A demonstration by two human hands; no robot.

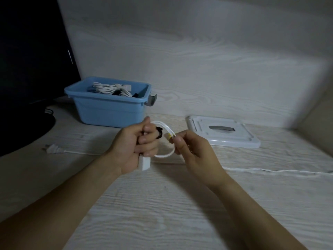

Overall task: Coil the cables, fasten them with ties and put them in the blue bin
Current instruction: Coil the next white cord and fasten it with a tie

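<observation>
My left hand [138,147] grips one end of a white cable [164,155], whose white connector block [144,162] sticks out below my fist. A black tie [159,132] shows at my fingers. My right hand [192,150] pinches the cable's loop near a small yellow tag [169,136]. The cable's slack [270,171] trails right across the table. The blue bin [110,107] stands behind my hands at the back left, with a coiled white cable bundle [110,88] inside.
A white bin lid [223,134] lies flat at the right. A white two-pin plug [53,149] with its cord lies left of my hands. A dark monitor [30,69] and its base fill the far left. The wall runs close behind the bin.
</observation>
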